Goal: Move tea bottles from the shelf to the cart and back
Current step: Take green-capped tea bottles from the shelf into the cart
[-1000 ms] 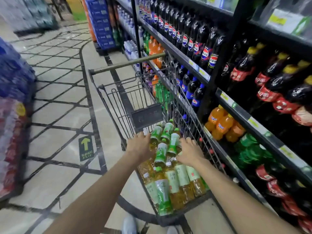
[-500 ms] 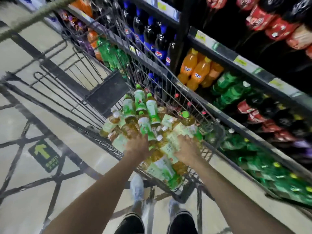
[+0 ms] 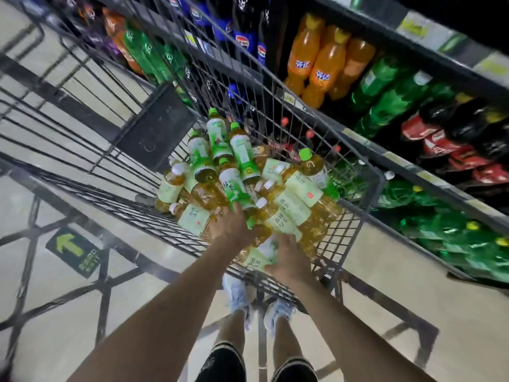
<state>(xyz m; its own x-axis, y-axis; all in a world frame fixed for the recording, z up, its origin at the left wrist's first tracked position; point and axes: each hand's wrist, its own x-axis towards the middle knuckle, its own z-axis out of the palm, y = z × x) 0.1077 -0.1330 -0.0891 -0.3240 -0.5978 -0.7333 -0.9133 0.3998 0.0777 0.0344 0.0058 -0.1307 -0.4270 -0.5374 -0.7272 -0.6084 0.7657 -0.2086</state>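
1. Tea bottles [image 3: 292, 205] lie heaped in the cart [image 3: 355, 232], beside the shelf [image 3: 429, 175].
2. Left hand [image 3: 230, 226] wraps a green-label bottle [image 3: 232, 186]; right hand [image 3: 289, 257] covers a pale-label bottle [image 3: 257, 260], whether gripping I cannot tell.
3. Lift each straight up, so neighbours don't roll.

The wire cart [image 3: 351, 232] holds a heap of tea bottles [image 3: 234, 188] lying sideways, seemingly two layers deep.

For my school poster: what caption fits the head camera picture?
Left hand and right hand reach into a cart full of tea bottles beside the drinks shelf.
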